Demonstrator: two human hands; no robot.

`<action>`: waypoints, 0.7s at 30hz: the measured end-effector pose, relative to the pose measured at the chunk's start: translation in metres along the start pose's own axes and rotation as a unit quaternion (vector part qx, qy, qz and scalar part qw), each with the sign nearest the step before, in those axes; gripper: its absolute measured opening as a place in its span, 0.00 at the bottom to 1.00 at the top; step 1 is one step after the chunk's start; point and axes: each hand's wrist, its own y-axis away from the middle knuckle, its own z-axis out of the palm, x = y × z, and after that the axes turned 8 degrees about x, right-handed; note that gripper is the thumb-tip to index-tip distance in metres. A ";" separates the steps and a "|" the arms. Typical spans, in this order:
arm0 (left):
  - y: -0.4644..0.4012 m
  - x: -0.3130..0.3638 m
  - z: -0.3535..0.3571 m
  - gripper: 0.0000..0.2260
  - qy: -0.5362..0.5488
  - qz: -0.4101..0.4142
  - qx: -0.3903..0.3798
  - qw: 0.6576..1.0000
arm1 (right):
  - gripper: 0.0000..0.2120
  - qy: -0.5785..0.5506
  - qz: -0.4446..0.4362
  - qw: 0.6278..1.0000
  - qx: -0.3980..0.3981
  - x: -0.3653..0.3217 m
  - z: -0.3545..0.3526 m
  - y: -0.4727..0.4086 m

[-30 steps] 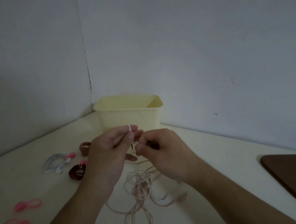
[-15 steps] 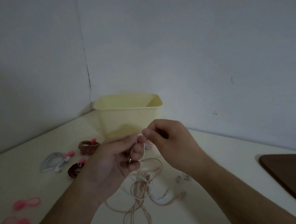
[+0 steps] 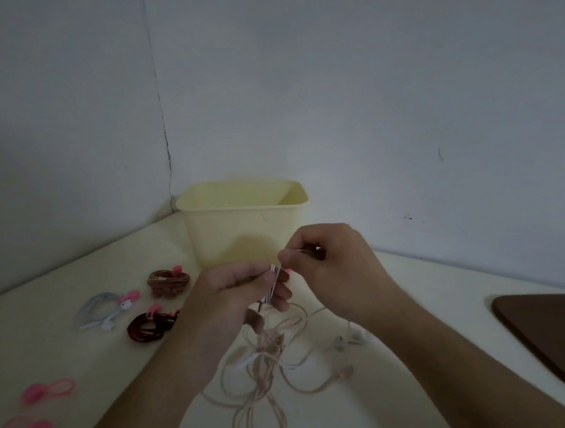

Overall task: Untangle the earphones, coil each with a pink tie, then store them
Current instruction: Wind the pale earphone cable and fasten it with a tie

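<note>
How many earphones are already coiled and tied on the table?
3, all left of the hands: a brown coil nearest the yellow bin, a white coil furthest left, and a dark red coil nearest the camera. Any inside the bin would be hidden.

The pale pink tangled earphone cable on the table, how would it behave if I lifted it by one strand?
The thin pale pink earphone cable lies in slack loops, so it is probably floppy and would droop. Its crossed strands would likely drag up together. It looks light.
</note>
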 end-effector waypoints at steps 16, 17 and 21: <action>-0.006 -0.012 0.002 0.13 -0.052 0.091 0.130 0.986 | 0.12 -0.006 -0.006 0.996 -0.092 -0.003 0.024 0.015; -0.006 -0.014 0.002 0.13 -0.061 0.083 0.111 0.989 | 0.12 -0.009 0.001 0.997 -0.074 -0.003 0.021 0.013; -0.004 -0.008 0.001 0.11 -0.047 0.039 0.016 0.998 | 0.12 -0.002 0.016 1.000 -0.011 0.002 0.010 0.006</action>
